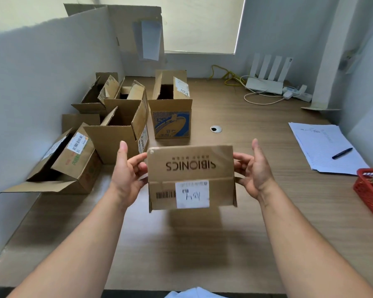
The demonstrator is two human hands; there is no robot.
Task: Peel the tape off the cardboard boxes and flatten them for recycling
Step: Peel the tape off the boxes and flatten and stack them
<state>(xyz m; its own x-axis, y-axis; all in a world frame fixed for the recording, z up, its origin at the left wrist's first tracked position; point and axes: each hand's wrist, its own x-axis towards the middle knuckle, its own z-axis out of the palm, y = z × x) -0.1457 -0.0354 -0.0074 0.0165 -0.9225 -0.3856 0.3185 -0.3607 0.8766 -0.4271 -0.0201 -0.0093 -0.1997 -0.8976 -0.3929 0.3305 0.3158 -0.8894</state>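
I hold a small brown cardboard box (191, 168) above the middle of the table, printed "SIBIONICS" upside down, with a white label and a barcode on its near face. My left hand (127, 168) grips its left end with curled fingers, thumb raised. At its right end my right hand (253, 168) grips the same way. Shiny clear tape shows near the box's top right corner. Several open cardboard boxes (116, 130) stand at the left of the table.
A box with a blue print (171, 123) stands behind the held one. Papers with a pen (325, 147) lie at the right, a red basket (370, 192) at the right edge. A white router and cables (265, 84) sit at the back. A cable hole (215, 129) marks the wooden table (202, 244).
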